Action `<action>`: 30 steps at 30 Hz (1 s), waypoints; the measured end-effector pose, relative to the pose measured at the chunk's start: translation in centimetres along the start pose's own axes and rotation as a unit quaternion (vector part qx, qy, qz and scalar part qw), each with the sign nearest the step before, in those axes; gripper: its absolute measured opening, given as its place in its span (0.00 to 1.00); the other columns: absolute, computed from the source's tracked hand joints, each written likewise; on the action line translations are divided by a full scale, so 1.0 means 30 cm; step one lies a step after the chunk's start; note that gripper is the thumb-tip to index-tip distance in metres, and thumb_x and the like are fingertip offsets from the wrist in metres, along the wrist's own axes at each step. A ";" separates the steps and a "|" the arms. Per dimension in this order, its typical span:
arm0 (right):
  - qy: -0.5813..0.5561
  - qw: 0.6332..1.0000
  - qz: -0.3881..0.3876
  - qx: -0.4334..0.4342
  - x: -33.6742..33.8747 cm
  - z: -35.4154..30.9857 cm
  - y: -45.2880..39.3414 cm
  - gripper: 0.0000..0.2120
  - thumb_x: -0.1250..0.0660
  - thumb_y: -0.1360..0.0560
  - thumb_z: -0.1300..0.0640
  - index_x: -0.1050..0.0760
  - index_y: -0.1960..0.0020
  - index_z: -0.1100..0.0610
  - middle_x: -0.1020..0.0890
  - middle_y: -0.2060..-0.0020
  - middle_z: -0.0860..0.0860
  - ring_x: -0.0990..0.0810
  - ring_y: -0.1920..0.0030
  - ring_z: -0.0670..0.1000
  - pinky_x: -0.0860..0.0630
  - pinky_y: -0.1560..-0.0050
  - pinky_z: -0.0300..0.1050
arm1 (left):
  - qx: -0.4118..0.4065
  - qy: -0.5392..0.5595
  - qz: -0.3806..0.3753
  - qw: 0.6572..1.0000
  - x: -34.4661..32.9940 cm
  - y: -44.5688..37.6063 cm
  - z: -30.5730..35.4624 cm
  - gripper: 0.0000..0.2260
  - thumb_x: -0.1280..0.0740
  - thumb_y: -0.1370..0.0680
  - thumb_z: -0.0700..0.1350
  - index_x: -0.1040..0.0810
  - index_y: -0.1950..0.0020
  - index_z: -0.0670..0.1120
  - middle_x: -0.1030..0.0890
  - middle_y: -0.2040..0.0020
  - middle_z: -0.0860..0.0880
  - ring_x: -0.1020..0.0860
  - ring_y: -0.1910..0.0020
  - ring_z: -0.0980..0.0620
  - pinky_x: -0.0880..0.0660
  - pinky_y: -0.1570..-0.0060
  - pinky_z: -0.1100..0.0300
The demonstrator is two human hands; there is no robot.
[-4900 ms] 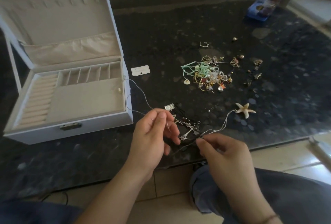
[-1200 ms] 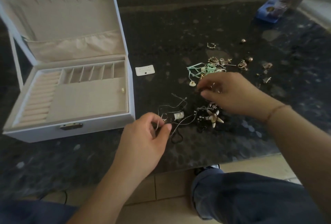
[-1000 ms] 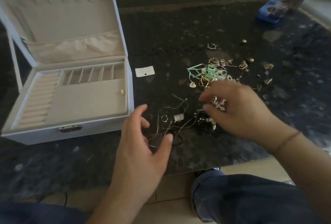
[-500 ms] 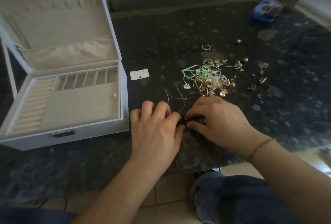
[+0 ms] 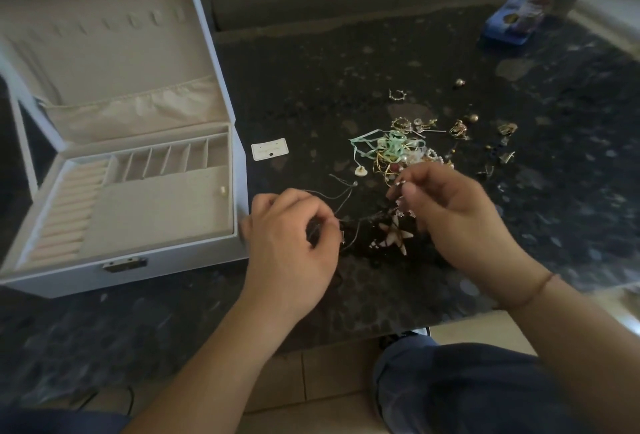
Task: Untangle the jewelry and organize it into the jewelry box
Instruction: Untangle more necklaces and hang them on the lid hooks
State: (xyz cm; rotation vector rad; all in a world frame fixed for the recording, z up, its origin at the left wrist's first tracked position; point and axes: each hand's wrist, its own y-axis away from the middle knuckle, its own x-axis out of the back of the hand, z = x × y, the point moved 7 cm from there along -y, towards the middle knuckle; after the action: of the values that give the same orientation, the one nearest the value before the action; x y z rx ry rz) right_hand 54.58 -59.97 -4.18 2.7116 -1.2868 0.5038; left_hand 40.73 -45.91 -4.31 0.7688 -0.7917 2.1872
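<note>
A white jewelry box [image 5: 180, 257] stands open at the left, with beige lining and one small pale piece [image 5: 222, 191] in its big compartment. On the dark table lies a tangle of thin cord and dark chain with a starfish pendant [image 5: 393, 236]. My left hand [image 5: 291, 246] pinches the thin cord [image 5: 341, 196] at its left end. My right hand [image 5: 450, 215] is raised just over the starfish and pinches a small silvery charm piece [image 5: 401, 187]. Behind it sits a heap of tangled jewelry [image 5: 398, 153] with green ribbon and gold wire.
A white earring card [image 5: 269, 148] lies beside the box. Loose earrings and rings [image 5: 460, 128] are scattered to the right of the heap. A blue case [image 5: 512, 17] sits at the far right corner. The table's front edge runs just below my wrists, with my knee under it.
Both hands were pressed together over the tangle; now they have drawn apart, the right one lifted with a silvery piece, and the starfish shows between them.
</note>
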 end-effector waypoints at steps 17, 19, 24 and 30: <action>-0.351 0.932 0.072 -0.055 0.097 -0.013 -0.035 0.11 0.48 0.16 0.59 0.31 0.54 0.54 0.35 0.71 0.49 0.37 0.72 0.48 0.38 0.71 0.42 | -0.091 -0.205 -0.027 0.974 -0.074 0.011 0.097 0.20 0.40 0.22 0.61 0.24 0.34 0.52 0.24 0.38 0.53 0.32 0.40 0.46 0.36 0.46 0.48; -0.347 0.933 0.063 -0.069 0.094 -0.002 -0.037 0.11 0.48 0.16 0.60 0.30 0.54 0.54 0.35 0.71 0.49 0.38 0.72 0.48 0.39 0.72 0.41 | -0.132 -0.194 -0.044 0.971 -0.115 -0.005 0.122 0.17 0.37 0.22 0.57 0.22 0.36 0.53 0.22 0.41 0.54 0.31 0.41 0.47 0.39 0.47 0.48; -0.357 0.929 0.065 -0.073 0.126 0.021 -0.046 0.12 0.47 0.16 0.60 0.29 0.55 0.55 0.35 0.71 0.49 0.38 0.73 0.48 0.38 0.73 0.40 | -0.137 -0.155 -0.077 0.975 -0.171 -0.033 0.111 0.07 0.32 0.23 0.50 0.16 0.47 0.55 0.19 0.54 0.57 0.28 0.50 0.49 0.43 0.52 0.51; -0.339 0.935 0.073 -0.072 0.155 0.053 -0.061 0.11 0.47 0.17 0.61 0.28 0.54 0.55 0.35 0.71 0.50 0.37 0.72 0.49 0.37 0.71 0.42 | -0.064 -0.001 -0.088 0.994 -0.132 -0.036 0.092 0.04 0.29 0.23 0.50 0.15 0.50 0.56 0.18 0.56 0.60 0.26 0.48 0.54 0.38 0.46 0.51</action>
State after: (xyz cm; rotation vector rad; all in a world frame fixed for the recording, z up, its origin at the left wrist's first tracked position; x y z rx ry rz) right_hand 59.11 -62.57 -4.01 2.7622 -1.5794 -0.5643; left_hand 44.70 -48.78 -4.97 0.7465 -0.8243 1.9609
